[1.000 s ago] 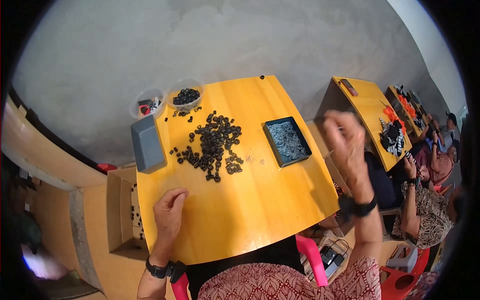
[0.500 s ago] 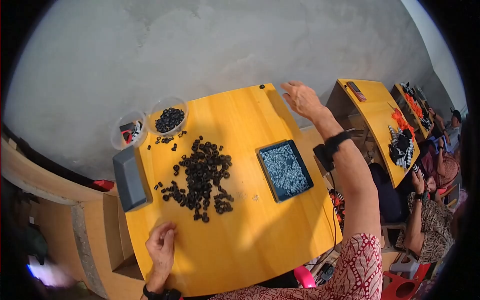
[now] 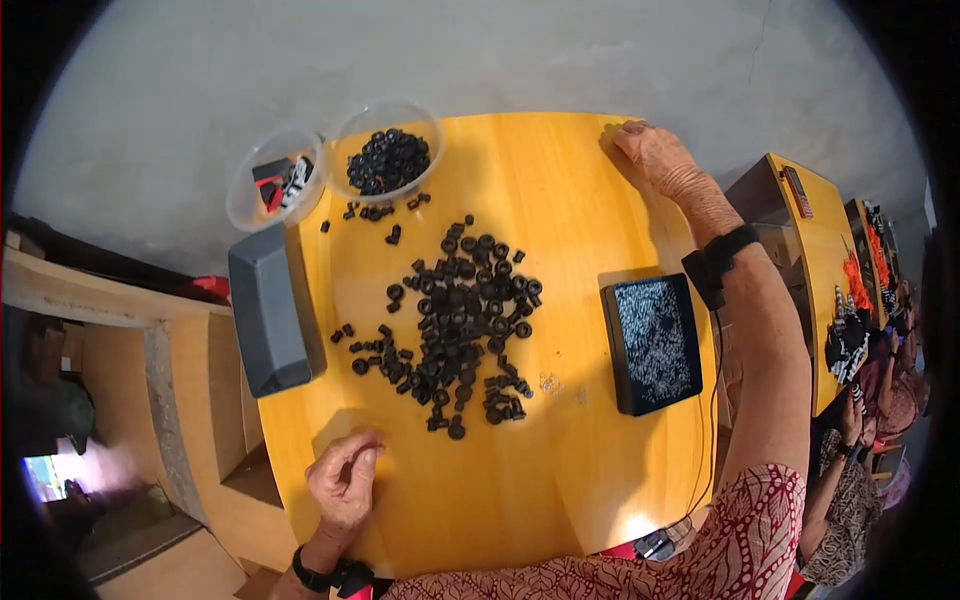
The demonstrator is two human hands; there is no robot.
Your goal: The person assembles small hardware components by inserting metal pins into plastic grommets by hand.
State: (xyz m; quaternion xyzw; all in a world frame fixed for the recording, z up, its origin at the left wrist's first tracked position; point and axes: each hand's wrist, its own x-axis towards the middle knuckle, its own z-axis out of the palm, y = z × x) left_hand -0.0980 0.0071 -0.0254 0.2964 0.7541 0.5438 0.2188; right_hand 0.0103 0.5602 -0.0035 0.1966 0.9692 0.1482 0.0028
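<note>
My left hand [image 3: 345,485] rests on the near-left part of the yellow table [image 3: 560,500], fingertips pinched together; nothing shows between them. A loose pile of small black rings [image 3: 460,320] lies just beyond it at the table's middle. My right hand [image 3: 655,160] lies palm down at the table's far right corner, holding nothing, with a black band on its wrist. A black tray [image 3: 652,343] of tiny pale bits sits beside that forearm. At the far left stand a clear bowl of black rings [image 3: 388,160] and a clear bowl of mixed red, white and black pieces [image 3: 275,180].
A grey rectangular box [image 3: 268,310] lies along the table's left edge. More yellow tables [image 3: 800,215] with orange and black parts run off to the right, where other people [image 3: 860,470] sit. A wooden bench [image 3: 130,330] is at the left, over grey floor.
My right hand came down from the air and reached forward to the table's far right corner. My left hand stayed at the near-left edge, and its fingers have closed together.
</note>
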